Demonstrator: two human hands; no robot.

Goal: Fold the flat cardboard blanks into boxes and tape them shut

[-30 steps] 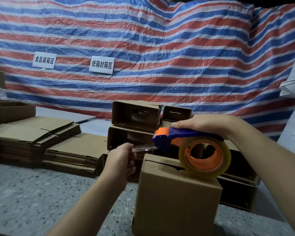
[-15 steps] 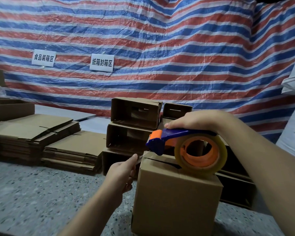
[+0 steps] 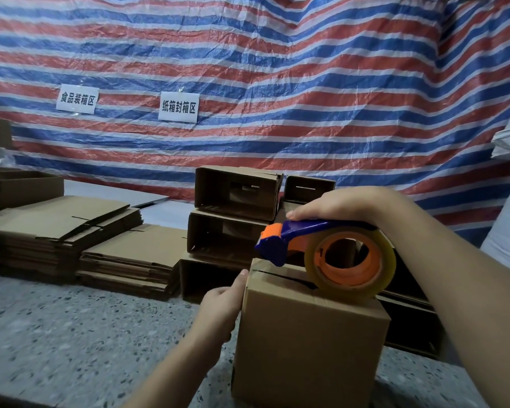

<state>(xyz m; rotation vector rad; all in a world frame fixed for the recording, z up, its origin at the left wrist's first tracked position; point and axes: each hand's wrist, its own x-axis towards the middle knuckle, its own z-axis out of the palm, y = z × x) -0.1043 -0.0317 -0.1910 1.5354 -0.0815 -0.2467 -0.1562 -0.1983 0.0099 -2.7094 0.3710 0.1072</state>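
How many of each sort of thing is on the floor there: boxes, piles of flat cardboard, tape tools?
Folded boxes behind, lying on their sides with open ends showing: 4
Box being taped: 1
Piles of flat blanks: 2
Tape dispenser: 1
Total: 8

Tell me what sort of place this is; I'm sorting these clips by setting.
Likely a makeshift packing workshop: a striped tarp as backdrop, paper signs naming work zones, stacks of flat cardboard blanks, and folded boxes piled behind the box being taped.

The left hand (image 3: pixel 220 310) hides its fingers behind the box (image 3: pixel 306 346); the box bottom is cut off by the lower edge.
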